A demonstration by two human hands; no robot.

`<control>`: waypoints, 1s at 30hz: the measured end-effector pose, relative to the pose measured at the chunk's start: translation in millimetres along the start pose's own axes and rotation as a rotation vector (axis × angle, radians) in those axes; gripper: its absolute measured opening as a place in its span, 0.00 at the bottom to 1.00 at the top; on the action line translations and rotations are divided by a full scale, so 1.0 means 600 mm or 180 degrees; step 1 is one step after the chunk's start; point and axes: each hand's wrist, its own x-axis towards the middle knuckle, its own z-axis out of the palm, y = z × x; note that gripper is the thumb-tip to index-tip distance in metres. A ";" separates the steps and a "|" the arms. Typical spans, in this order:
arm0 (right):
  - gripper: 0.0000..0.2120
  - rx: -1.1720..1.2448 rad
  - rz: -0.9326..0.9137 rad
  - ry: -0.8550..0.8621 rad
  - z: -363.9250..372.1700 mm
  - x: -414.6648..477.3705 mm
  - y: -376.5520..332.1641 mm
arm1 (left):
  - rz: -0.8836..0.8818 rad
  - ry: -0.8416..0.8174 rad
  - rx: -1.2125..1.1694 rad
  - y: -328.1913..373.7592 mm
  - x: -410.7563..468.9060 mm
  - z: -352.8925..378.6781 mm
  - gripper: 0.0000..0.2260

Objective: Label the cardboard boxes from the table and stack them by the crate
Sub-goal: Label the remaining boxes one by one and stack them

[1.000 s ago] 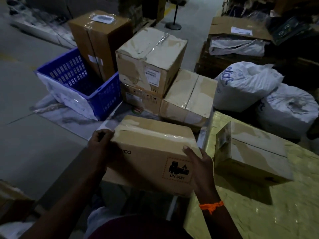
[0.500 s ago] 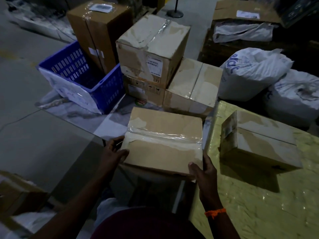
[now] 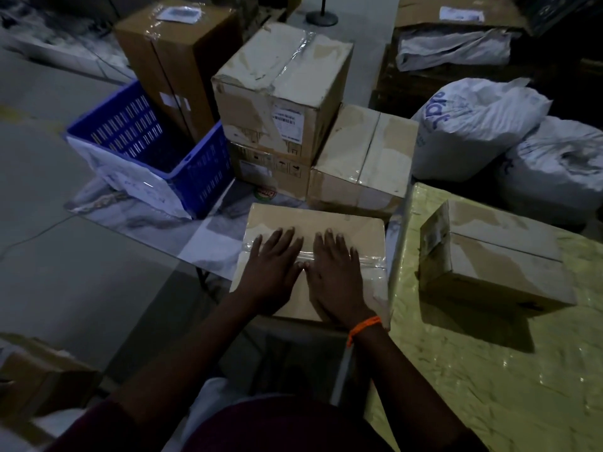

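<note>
Found the cardboard box [image 3: 352, 228] at 9 o'clock of the bench [image 3: 489, 386], just beside its left edge, lying flat with the taped seam up. Could not tell what carries it from below.

Noted the left hand [image 3: 272, 275] and the right hand [image 3: 337, 278] laid side by side on the top face, across the clear tape. Recorded fingers [image 3: 284, 238] straight and slightly spread, palms down, pressing and gripping nothing. Judged as smoothing a label or tape onto the lid, or steadying the box for it. Saw no label there; hidden under the palms if present. Noted an orange band [image 3: 363, 324] at the right wrist.

Found a second box [image 3: 496, 265] at 3 o'clock of the first, standing on the bench well apart from both hands, presumably awaiting its turn.

Located the blue crate [image 3: 143, 138] on the floor at 10 o'clock. Found at 12 o'clock a large box [image 3: 280, 83] set on a lower box [image 3: 270, 168], just beside the crate's right wall, with a flat box [image 3: 362, 158] touching on the right. Judged this grouping as the stacking spot named in the task. Noted a tall box [image 3: 176, 60] behind the crate at 11 o'clock and white sacks [image 3: 473, 125] at 2 o'clock, seemingly no part of the job.

Judged the work as partway done. Expect to need a change from flat pressing to a grip at both ends before any lift toward the stack.
</note>
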 end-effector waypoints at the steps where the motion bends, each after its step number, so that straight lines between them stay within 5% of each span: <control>1: 0.33 -0.0102 -0.0028 0.0014 0.004 0.002 -0.002 | 0.0026 0.0001 0.0031 -0.002 0.002 0.002 0.28; 30: 0.39 -0.0441 0.0104 -0.0060 0.009 -0.057 0.047 | 0.0050 0.0059 0.0347 -0.052 -0.040 0.025 0.32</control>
